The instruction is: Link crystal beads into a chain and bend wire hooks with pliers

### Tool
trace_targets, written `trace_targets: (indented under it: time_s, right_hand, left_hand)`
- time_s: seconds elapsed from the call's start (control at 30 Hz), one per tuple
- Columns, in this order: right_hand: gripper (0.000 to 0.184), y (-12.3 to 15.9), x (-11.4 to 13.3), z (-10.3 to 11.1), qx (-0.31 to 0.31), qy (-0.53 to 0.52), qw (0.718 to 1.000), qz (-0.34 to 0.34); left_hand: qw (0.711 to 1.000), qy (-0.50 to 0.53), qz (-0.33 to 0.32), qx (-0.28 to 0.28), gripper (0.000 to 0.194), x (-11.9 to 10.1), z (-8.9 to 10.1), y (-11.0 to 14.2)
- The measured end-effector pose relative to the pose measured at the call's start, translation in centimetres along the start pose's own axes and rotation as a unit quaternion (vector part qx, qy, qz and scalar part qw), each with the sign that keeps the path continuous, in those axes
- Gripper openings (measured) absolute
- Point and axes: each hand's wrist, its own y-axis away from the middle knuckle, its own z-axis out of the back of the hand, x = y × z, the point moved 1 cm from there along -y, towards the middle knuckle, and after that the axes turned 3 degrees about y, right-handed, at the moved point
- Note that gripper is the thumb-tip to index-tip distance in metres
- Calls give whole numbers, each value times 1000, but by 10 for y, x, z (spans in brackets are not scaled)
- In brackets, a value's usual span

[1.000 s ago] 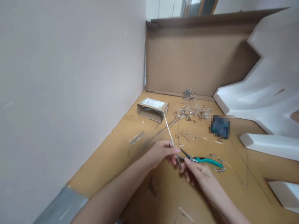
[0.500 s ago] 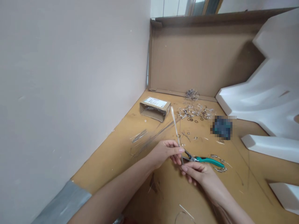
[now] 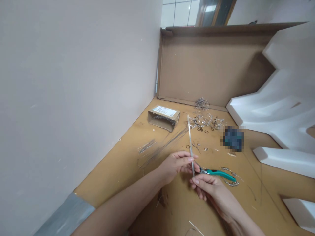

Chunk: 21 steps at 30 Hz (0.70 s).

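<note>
A thin bundle of straight metal wires (image 3: 189,134) stands nearly upright between my hands, its top end near the loose rings. My left hand (image 3: 178,165) pinches the bundle at its lower half between thumb and fingers. Just below, my right hand (image 3: 205,186) is closed on the bundle's bottom end. Pliers with green handles (image 3: 221,174) lie on the table beyond my right hand, their jaws partly hidden by my fingers. A small chain of metal links (image 3: 231,183) lies around the handle end.
An open cardboard box (image 3: 163,118) with a label lies at the back left. Loose metal rings and bits (image 3: 204,121) are scattered beside it. More wires (image 3: 164,146) lie left of centre. White foam pieces (image 3: 283,160) line the right, and a wall (image 3: 86,82) bounds the left.
The wire bundle has swung from leaning left to nearly upright. Both hands stay close together on it. The view has shifted slightly.
</note>
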Motion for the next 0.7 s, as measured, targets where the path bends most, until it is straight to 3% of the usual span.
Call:
trace_targets:
  time_s: [0.17,0.4,0.5,0.57,0.63,0.7]
  right_hand:
    - [24,-2,-2,0,-2,-12,1000,-1]
    - [26,-4,-2,-2,8,25,1000,5]
    - [34,0,7,14,-56,124,990,45]
    - [43,7,14,35,-169,232,955,77]
    - [44,15,16,55,-240,374,891,97]
    - [48,21,12,68,-220,523,809,149]
  left_hand:
    - [999,34,-4,-8,29,3,0,-1]
    - [999,-25,-19,-34,27,2,-1,-2]
    - [998,-45,-25,-47,29,0,0,-3]
    - [997,-47,-31,-54,29,-1,2,-3]
    - [997,-44,-38,-56,28,-1,5,-4]
    - [997,-41,-40,-60,28,1,7,-5]
